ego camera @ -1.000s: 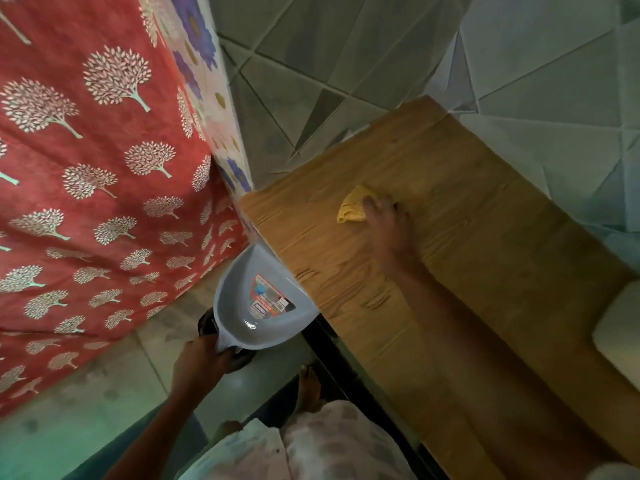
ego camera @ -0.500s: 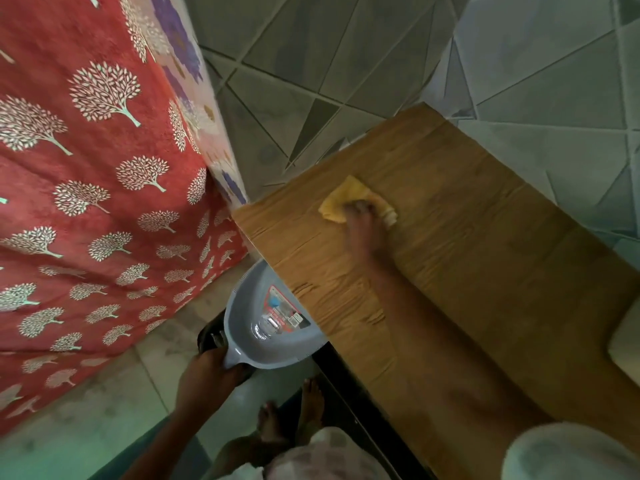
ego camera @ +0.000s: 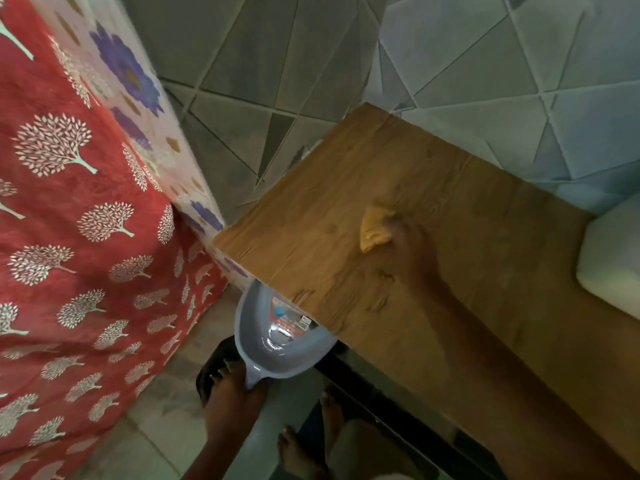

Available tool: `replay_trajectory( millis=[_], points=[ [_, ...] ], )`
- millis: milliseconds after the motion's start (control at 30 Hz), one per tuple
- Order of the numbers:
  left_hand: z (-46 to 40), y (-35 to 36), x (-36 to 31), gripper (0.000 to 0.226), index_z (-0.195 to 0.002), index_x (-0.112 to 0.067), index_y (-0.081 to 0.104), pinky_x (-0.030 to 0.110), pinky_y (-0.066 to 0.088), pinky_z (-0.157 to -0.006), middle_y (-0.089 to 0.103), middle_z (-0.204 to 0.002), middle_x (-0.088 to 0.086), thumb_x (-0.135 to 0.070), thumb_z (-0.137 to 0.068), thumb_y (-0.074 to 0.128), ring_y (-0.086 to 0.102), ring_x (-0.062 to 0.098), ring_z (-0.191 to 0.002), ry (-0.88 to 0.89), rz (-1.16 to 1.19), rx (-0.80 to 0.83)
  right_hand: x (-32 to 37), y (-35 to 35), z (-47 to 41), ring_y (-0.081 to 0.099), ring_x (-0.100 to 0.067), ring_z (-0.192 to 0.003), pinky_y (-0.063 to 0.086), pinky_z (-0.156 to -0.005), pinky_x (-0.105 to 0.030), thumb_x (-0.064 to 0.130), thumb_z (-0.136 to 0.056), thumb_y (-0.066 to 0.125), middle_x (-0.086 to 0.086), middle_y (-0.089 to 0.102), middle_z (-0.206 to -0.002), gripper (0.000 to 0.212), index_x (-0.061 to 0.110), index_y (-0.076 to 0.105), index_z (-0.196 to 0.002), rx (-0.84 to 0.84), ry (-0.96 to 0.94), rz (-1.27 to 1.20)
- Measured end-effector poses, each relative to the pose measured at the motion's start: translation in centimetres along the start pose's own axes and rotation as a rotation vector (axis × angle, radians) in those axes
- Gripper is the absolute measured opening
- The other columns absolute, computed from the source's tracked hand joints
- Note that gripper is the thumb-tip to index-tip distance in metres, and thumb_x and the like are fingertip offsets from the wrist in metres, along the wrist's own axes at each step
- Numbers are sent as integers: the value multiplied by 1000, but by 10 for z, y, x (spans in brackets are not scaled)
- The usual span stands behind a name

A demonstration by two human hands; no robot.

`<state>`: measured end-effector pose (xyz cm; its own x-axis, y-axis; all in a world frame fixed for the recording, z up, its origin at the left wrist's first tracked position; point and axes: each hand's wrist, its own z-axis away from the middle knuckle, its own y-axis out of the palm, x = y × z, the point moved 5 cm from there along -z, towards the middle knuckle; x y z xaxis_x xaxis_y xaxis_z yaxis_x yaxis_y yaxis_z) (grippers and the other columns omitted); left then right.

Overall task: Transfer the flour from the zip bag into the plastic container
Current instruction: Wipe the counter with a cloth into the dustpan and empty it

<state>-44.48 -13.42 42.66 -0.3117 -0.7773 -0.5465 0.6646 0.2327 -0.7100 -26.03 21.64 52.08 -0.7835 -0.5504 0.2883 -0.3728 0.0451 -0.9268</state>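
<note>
my right hand [ego camera: 408, 247] lay on the wooden table [ego camera: 346, 209], pressing a small yellow cloth [ego camera: 374, 230] against the top. the cloth stuck out to the left of my fingers, bunched under their tips; motion blur kept me from telling whether those fingers were curled round it or only flat upon it. my forearm ran back across the boards toward me.

my left hand [ego camera: 232, 400] was down beside the table's near left edge, fingers wrapped round the handle of a grey dustpan [ego camera: 277, 337]. its scoop was tucked partly beneath the table edge, a red and blue label showing inside it. a dark, rounded thing sat just behind my knuckles; i could not tell what it was.

neither the zip bag nor the flour appeared anywhere. a white, blocky object [ego camera: 613, 265] sat at the table's right end, cut off by the frame, well apart from both hands; i could not tell if it was the plastic container.

a red cloth with white trees [ego camera: 69, 220] hung at left. my bare feet [ego camera: 301, 452] stood on the floor below.
</note>
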Motion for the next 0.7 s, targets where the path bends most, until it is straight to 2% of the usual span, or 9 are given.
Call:
replay_trajectory(
  millis=[67, 133, 200, 300, 367, 433, 500, 567, 700],
  points=[
    [-2, 6, 0, 44, -107, -24, 63, 42, 56, -77, 73, -97, 2, -51, -75, 52, 68, 33, -96, -10, 2, -16, -62, 3, -26, 61, -41, -112, 51, -95, -45, 27, -86, 57, -21, 61, -129, 42, 11, 64, -124, -48, 295, -46],
    [-2, 9, -2, 34, -108, -20, 62, 42, 57, -76, 73, -95, 3, -41, -80, 62, 68, 32, -93, 4, 12, -39, -70, 13, -29, 61, -41, -109, 51, -93, -46, 18, -88, 53, -23, 63, -122, 32, 7, 66, -115, -42, 447, -59],
    [1, 11, -3, 30, -106, -17, 64, 40, 56, -71, 73, -91, 4, -35, -82, 69, 69, 33, -89, 5, -4, -54, -27, 26, -15, 62, -42, -105, 53, -86, -47, 12, -85, 54, -24, 64, -118, 34, 6, 67, -115, 24, 296, 13],
    [10, 16, -5, 31, -103, -13, 66, 36, 53, -66, 74, -88, 9, -34, -81, 72, 70, 36, -87, -21, -29, -42, 62, 50, 49, 64, -37, -103, 55, -79, -46, 21, -79, 48, -14, 65, -119, 42, 15, 68, -116, 117, -94, 5],
    [19, 20, -10, 25, -98, -12, 67, 35, 50, -63, 73, -83, 11, -31, -83, 73, 69, 38, -85, -29, -60, -8, 115, 53, 105, 65, -33, -103, 55, -79, -46, 25, -77, 37, -9, 65, -118, 47, 19, 68, -113, 203, -287, -71],
    [28, 24, -15, 18, -90, -12, 68, 33, 46, -59, 71, -75, 9, -27, -83, 75, 69, 38, -81, -37, -77, 15, 140, 41, 135, 64, -26, -108, 56, -86, -42, 10, -78, 45, -6, 66, -121, 42, 17, 71, -111, 305, -350, -274],
    [36, 28, -22, 16, -88, -13, 68, 30, 40, -58, 72, -74, 9, -25, -81, 76, 69, 38, -81, -27, -60, 3, 119, 21, 121, 59, -15, -117, 50, -101, -29, -5, -78, 55, -3, 65, -126, 47, 15, 71, -118, 347, -170, -572],
    [38, 34, -24, 16, -88, -13, 69, 29, 39, -59, 74, -78, 11, -25, -81, 77, 70, 38, -81, -25, -69, -5, 68, -2, 86, 59, -11, -118, 50, -104, -31, -4, -80, 56, -1, 66, -125, 47, 15, 70, -122, 255, 82, -704],
    [43, 44, -35, 16, -91, -9, 71, 28, 39, -62, 74, -81, 15, -20, -81, 77, 69, 40, -82, -36, -42, -38, -56, -50, -1, 63, -26, -109, 50, -95, -32, 0, -76, 61, -13, 67, -118, 43, 8, 70, -117, -34, 93, -333]
  ],
)
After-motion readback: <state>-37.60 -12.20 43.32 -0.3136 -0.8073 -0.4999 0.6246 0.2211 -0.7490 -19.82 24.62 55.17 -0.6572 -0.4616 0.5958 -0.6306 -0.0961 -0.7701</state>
